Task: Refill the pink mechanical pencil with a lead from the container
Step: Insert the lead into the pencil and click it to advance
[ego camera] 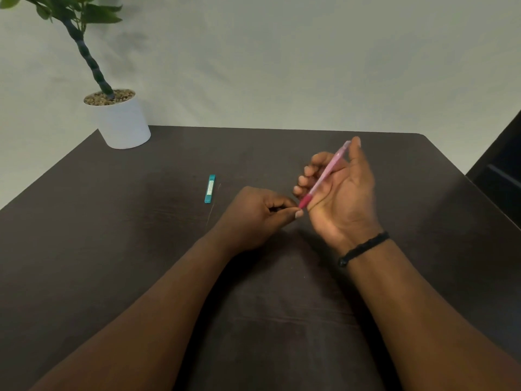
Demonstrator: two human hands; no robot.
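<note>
My right hand point(342, 190) is palm-up above the table and grips the pink mechanical pencil point(324, 176), which slants from upper right down to lower left, its darker pink grip end lowest. My left hand point(259, 213) has thumb and forefinger pinched together right at that lower tip; whether a lead sits between them is too small to tell. The teal lead container point(210, 189) lies flat on the dark table point(141, 249), left of both hands. A thin lead point(210, 215) lies on the table just below the container.
A white pot point(124, 122) with a green plant stands at the table's far left corner against a pale wall. A black bracelet point(363, 248) circles my right wrist. A dark object point(501, 170) lies beyond the table's right edge.
</note>
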